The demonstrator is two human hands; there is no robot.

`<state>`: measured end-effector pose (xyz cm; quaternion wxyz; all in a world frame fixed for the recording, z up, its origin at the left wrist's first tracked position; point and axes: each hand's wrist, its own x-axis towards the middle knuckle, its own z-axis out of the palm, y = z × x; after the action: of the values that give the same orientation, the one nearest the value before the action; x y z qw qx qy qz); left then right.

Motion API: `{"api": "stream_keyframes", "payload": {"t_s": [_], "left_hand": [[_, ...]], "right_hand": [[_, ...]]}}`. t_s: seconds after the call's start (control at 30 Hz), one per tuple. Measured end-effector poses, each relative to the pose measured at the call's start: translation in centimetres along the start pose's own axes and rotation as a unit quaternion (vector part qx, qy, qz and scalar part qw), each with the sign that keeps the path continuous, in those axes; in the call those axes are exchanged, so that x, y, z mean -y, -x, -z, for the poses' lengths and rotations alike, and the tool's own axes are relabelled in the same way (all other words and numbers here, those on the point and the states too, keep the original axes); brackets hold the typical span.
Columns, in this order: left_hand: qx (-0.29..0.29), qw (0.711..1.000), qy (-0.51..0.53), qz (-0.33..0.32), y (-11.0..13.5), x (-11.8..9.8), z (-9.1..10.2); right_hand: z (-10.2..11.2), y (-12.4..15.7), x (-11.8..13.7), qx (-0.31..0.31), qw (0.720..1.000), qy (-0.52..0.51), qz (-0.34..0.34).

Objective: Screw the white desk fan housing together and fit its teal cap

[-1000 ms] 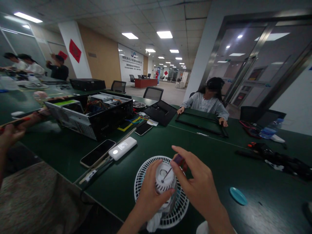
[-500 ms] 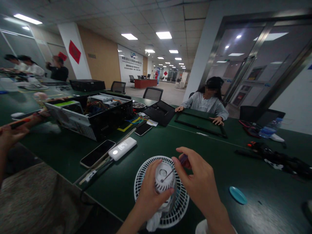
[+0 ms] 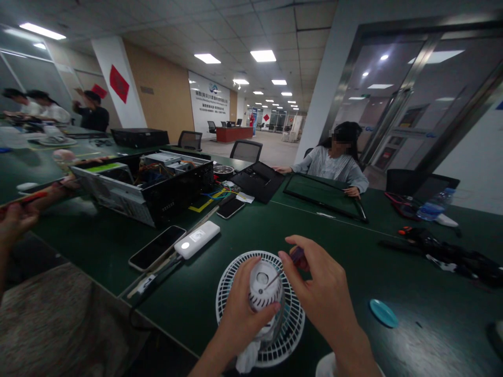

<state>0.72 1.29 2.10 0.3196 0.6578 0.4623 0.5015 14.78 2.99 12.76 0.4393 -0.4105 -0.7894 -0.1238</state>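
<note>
The left hand (image 3: 245, 303), half curled with the thumb apart from the fingers, clasps a white, slotted, rounded plastic housing (image 3: 266, 299) from its side. The housing stands above a white, round, open-ribbed plastic grille (image 3: 293, 335) at the near edge of a dark green tabletop (image 3: 188, 314). The right hand (image 3: 320, 285), nearly closed, pinches the purple handle of a slim metal-shafted screwdriver (image 3: 296, 255) between thumb and fingers. The shaft slants down to the housing's top face, its tip near a small dark recess; whether the two touch cannot be told. To the left lie a white oblong device with a cable (image 3: 197, 240) and a black-screened, pale-edged phone (image 3: 157, 248); to the right, a turquoise oval disc (image 3: 384, 313). Across the table, a person in grey sleeves (image 3: 328, 165) has one hand on a thin black rectangular frame (image 3: 314, 202).
</note>
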Motion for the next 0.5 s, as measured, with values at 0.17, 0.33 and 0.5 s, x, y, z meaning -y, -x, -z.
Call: {"api": "stream_keyframes", "payload": {"t_s": [0.17,0.33,0.5], "left_hand": [[0.011,0.999,-0.011,0.028,0.0,-0.1,0.1],[0.018,0.997,-0.024,0.067,0.0,-0.7,0.3],[0.012,0.995,-0.017,0.093,-0.1,-1.2,0.2]], "right_hand": [[1.2,0.0,-2.1,-0.038,0.995,-0.021,-0.089],[-0.1,0.3,-9.1,0.092,0.942,0.022,-0.323],[-5.1,2.9,-14.9,0.229,0.881,0.065,-0.409]]}}
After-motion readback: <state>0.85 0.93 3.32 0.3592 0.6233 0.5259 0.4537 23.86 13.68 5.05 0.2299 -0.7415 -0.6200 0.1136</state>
